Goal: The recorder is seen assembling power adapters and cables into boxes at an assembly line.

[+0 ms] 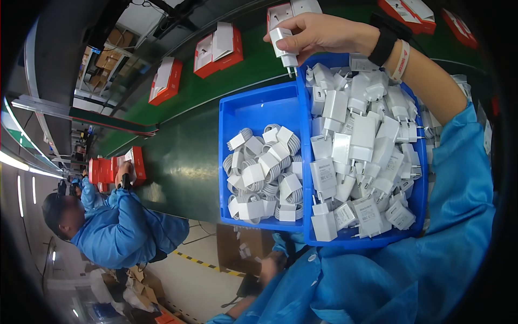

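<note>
My right hand (307, 33) is raised above the far end of the blue trays, closed on a white charger plug (281, 44). Thumb and fingers pinch its body, and its two pins point downward. Just below that hand, a blue tray (422, 216) is heaped with similar white charger plugs (362, 137). Touching it on the left, a second blue tray (259, 102) contains coiled white cables (264, 173) in paper wraps. Low in the picture, what appears to be my left hand (268, 270) hangs below the trays. It is blurred, so its fingers cannot be made out.
Along the green bench (178, 162) stand open red boxes, including a nearer one (218, 49) and another (165, 81). A co-worker in blue (121, 232) handles red boxes at the left. Below the bench sits a cardboard box (237, 251); yellow-black tape (208, 263) marks the floor.
</note>
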A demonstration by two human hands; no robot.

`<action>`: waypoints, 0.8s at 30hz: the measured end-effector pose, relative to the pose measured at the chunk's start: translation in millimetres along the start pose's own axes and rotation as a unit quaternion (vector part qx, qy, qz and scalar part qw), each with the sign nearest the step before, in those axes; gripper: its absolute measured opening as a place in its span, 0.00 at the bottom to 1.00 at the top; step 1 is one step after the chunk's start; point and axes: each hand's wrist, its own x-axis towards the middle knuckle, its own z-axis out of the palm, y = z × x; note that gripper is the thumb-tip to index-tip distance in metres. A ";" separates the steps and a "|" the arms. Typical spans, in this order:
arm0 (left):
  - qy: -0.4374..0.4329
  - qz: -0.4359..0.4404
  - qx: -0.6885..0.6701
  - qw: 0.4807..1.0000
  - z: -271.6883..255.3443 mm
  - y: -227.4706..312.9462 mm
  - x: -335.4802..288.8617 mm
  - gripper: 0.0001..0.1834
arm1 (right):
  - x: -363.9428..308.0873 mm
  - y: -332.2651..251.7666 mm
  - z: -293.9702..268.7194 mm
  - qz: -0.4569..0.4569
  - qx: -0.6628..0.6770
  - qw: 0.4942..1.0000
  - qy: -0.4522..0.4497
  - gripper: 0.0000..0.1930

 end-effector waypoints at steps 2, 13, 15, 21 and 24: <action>-0.006 0.015 0.030 0.999 -9.7 -0.5 -5.0 0.14 | -3.0 -11.3 -5.5 -0.007 0.003 1.000 -0.005 0.21; -0.196 -0.178 -0.089 0.960 114.6 -137.6 21.8 0.18 | 22.3 -6.7 -64.8 0.046 0.050 0.992 0.107 0.13; -0.164 -0.192 0.075 0.965 186.9 -246.2 15.7 0.17 | 63.9 -32.6 -64.1 0.023 0.062 0.995 0.073 0.11; -0.354 -0.089 0.174 0.914 54.3 -57.6 40.0 0.14 | 48.9 21.9 -118.3 0.083 0.030 0.988 0.130 0.10; -0.249 -0.100 -0.027 0.963 46.9 -61.2 22.0 0.15 | 63.3 36.0 -123.4 0.111 0.007 0.979 0.169 0.11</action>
